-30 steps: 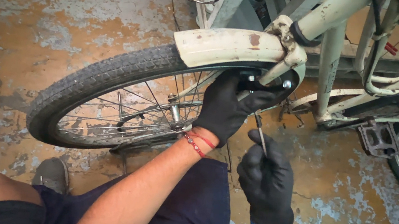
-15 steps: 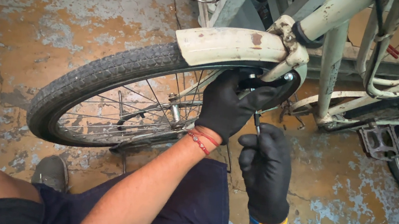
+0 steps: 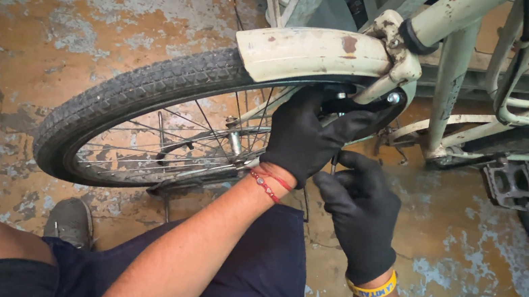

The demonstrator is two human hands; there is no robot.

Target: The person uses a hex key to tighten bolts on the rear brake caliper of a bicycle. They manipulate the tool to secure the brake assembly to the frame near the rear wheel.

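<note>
Gloved hands (both) (image 3: 333, 171) under fender (image 3: 311, 52) — bicycle wheel (image 3: 144, 133)

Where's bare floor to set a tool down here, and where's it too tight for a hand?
Bare floor lies upper left, beyond the tyre. Another patch sits lower right, between the right hand and the pedal. Crowded: under the mudguard, where the left hand works among spokes, and upper right around the frame.

right hand (image 3: 358, 212) raised, closer to left hand (image 3: 310, 137)
</note>
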